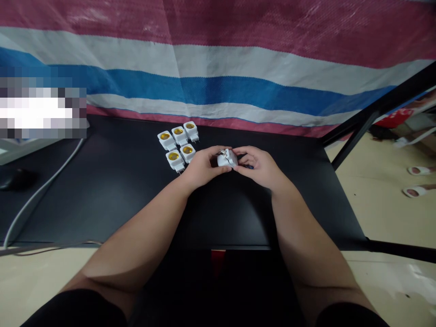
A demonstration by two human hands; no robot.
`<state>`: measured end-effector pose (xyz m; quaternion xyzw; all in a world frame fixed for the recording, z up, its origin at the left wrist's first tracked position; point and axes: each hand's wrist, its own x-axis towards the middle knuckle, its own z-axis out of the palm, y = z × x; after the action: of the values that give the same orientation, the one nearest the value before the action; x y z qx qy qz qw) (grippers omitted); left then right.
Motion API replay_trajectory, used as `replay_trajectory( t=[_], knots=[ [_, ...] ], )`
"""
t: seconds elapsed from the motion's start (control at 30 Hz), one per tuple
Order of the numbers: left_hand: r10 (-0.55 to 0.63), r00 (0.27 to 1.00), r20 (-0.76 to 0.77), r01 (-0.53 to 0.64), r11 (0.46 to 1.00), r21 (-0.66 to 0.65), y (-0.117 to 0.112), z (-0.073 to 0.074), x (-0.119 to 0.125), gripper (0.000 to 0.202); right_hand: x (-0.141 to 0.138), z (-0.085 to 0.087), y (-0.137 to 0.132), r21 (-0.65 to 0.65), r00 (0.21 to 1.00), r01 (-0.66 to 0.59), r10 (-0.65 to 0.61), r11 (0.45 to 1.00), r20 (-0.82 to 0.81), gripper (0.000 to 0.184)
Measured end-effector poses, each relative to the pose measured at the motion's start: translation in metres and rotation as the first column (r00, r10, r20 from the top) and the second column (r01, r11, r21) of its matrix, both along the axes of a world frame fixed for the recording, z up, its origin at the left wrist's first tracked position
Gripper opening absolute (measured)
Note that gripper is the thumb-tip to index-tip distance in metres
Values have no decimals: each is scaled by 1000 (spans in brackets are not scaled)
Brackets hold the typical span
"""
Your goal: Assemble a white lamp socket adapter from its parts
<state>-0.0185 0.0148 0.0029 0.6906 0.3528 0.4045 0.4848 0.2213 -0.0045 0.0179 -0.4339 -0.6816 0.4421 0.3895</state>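
1. White plug [227,159] over the bench [218,218], directly between left hand [203,167] and right hand [259,167]; neither is nearer
2. Both hands' fingers hold it, narrowed around its left and right sides
3. Metal bits show at its far left; its pointing and long axis are too small to tell
4. Five similar plugs [175,159] lie left

Smooth white plastic on a matt black desk [221,213]
The plug units [175,165] and held piece [227,158] look like smooth plastic; the units' yellow discs [174,156] are shiny, their pins [180,172] metallic. The striped sheet [218,88] looks like woven plastic, creased, faintly glossy; the cable [44,187] seems plastic-sheathed, the frame [374,109] dark metal, the floor [361,195] smooth.
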Motion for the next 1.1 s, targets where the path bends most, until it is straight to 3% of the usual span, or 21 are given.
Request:
replay_trajectory(
  t=[0.23, 0.57, 0.9, 1.1],
  knots=[
    [2, 1000, -7, -1, 998, 60, 0, 1, 0, 59, 0, 5, 0, -3, 1000, 15, -15, 1000, -16, 47],
    [-12, 1000, -6, 12, 1000, 16, 3, -3, -1, 64, 3, 0, 3, -114, 992, -19, 4, 993, -130, 53],
    [-45, 997, 55, 45, 999, 2, 3, -3, 0, 49, 1, 2, 3, -156, 986, -45, 18, 987, -166, 51],
    [-72, 994, 85, 74, 997, -28, 0, -3, 1, 63, 3, 1, 4, -122, 994, -41, 29, 992, -103, 50]
  ],
)
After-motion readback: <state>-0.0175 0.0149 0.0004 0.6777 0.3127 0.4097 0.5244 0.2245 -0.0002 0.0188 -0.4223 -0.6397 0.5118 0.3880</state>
